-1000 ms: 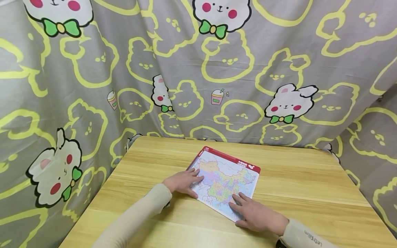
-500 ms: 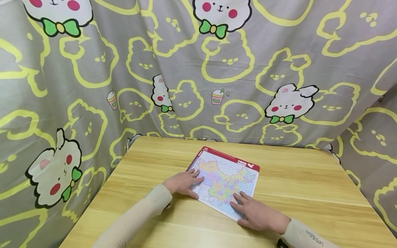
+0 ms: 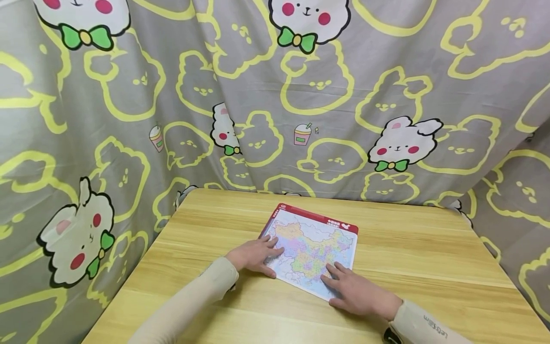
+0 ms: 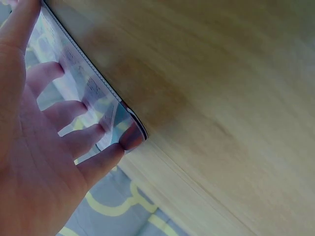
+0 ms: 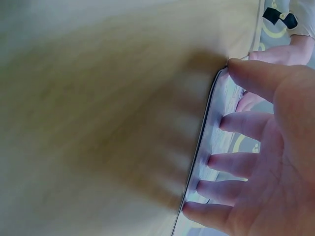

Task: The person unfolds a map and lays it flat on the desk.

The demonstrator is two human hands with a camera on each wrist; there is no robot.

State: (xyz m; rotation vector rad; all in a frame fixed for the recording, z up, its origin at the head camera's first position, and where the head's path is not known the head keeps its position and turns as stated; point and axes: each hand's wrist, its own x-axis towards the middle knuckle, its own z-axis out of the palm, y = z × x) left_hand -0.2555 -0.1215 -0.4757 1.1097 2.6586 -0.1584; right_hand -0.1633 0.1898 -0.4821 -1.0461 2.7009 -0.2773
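A flat rectangular map mat (image 3: 311, 248) with a red top border and a coloured map of China lies on the wooden table, turned at a slant. My left hand (image 3: 255, 255) rests on its left edge with fingers spread; in the left wrist view the fingertips of that hand (image 4: 54, 142) touch the glossy surface near a rounded corner. On the lower right part of the mat, my right hand (image 3: 358, 289) lies with spread, fairly straight fingers. The right wrist view shows the right hand's (image 5: 266, 152) fingertips along the mat's thin dark-rimmed edge (image 5: 201, 142).
The light wooden table (image 3: 429, 258) extends around the mat on all sides. A grey curtain (image 3: 266, 86) with yellow outlines and white cartoon animals hangs behind and beside the table. Both forearms wear pale sleeves (image 3: 189, 301).
The mat has turned slightly, its right side and lower corner shifting a little up and left. My right hand has shifted slightly with it; the left hand stays nearly in place.
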